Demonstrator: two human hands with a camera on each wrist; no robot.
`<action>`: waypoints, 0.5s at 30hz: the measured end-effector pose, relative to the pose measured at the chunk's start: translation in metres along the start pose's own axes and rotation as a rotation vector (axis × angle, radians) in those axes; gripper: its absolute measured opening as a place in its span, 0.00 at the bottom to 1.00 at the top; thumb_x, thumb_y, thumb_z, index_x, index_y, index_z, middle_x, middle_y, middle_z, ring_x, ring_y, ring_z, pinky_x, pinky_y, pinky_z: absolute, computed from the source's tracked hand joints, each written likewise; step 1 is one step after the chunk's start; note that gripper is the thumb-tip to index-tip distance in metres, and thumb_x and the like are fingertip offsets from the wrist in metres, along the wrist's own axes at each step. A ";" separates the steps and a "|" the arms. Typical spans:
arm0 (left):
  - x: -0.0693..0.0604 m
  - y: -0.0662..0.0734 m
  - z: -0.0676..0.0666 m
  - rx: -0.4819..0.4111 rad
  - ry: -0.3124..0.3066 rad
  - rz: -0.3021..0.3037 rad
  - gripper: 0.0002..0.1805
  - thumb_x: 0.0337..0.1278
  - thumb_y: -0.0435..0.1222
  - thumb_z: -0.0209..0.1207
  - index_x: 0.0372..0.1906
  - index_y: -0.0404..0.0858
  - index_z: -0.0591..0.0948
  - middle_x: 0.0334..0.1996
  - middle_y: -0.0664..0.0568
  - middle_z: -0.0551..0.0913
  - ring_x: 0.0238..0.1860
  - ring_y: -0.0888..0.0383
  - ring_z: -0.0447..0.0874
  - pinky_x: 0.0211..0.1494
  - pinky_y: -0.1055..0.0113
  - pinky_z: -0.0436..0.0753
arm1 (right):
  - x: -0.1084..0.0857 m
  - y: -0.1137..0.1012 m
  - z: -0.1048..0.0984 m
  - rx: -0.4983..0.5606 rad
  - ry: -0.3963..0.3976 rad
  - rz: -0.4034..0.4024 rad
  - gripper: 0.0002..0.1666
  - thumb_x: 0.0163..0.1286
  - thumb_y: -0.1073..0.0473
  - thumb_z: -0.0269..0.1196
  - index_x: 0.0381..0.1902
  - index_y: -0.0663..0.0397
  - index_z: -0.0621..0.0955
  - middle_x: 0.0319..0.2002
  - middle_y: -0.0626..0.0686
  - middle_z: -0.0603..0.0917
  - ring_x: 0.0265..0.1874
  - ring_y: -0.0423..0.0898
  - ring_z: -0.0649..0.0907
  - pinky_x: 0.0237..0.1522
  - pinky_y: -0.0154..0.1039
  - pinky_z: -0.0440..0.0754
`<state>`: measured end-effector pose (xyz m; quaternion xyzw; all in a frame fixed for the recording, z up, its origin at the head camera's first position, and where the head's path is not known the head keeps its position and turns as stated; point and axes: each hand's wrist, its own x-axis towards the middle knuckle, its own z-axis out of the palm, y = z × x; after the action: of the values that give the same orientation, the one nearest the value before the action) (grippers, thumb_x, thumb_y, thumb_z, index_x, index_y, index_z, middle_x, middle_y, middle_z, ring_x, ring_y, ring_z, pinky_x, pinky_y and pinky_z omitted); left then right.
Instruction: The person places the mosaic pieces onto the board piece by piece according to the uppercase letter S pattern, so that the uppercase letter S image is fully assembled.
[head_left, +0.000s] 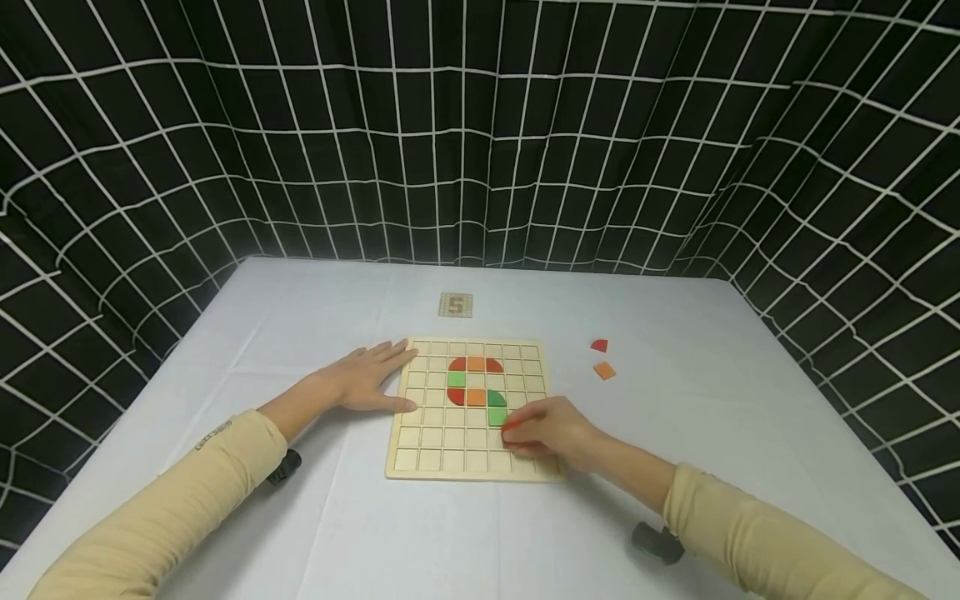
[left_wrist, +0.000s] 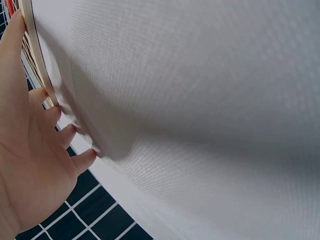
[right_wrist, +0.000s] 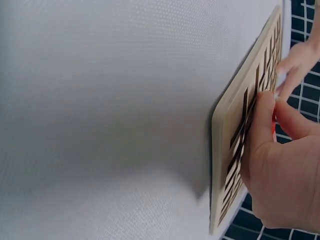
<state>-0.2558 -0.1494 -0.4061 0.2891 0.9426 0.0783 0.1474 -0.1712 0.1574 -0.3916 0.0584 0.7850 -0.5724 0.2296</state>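
Observation:
A square wooden grid board (head_left: 442,458) lies on the table, with red, orange and green tiles set in some of its cells in a curving row. My right hand (head_left: 551,431) is over the board's lower right part and pinches a red tile (head_left: 513,424) between thumb and fingers, just beside a light green tile (head_left: 497,416). In the right wrist view only a sliver of that red tile shows between the fingers. My left hand (head_left: 372,379) rests at the board's left edge, fingers spread and straight, thumb and fingertips touching the rim.
Behind the board lies a small square card (head_left: 456,305) bearing an S-like figure. To the right of the board a red quarter-round tile (head_left: 599,345) and an orange square tile (head_left: 604,370) lie on the white tablecloth (head_left: 675,400). Black curtains with white grid lines (head_left: 480,150) surround the table.

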 end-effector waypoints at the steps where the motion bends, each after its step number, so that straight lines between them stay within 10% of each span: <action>1: 0.000 0.000 0.000 0.000 0.001 0.001 0.54 0.52 0.71 0.49 0.76 0.43 0.50 0.75 0.45 0.45 0.73 0.41 0.43 0.70 0.41 0.47 | 0.000 0.000 0.001 -0.005 0.006 0.004 0.13 0.58 0.68 0.69 0.41 0.67 0.84 0.33 0.55 0.84 0.28 0.46 0.85 0.34 0.37 0.84; 15: -0.001 -0.001 0.001 -0.005 0.008 0.002 0.54 0.52 0.71 0.48 0.76 0.43 0.49 0.75 0.45 0.44 0.73 0.42 0.43 0.70 0.41 0.46 | -0.003 -0.002 0.005 -0.003 0.038 0.031 0.12 0.60 0.69 0.67 0.43 0.67 0.83 0.35 0.57 0.84 0.28 0.47 0.85 0.35 0.38 0.85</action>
<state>-0.2553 -0.1501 -0.4070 0.2892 0.9428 0.0817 0.1443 -0.1684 0.1527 -0.3896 0.0808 0.7889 -0.5666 0.2237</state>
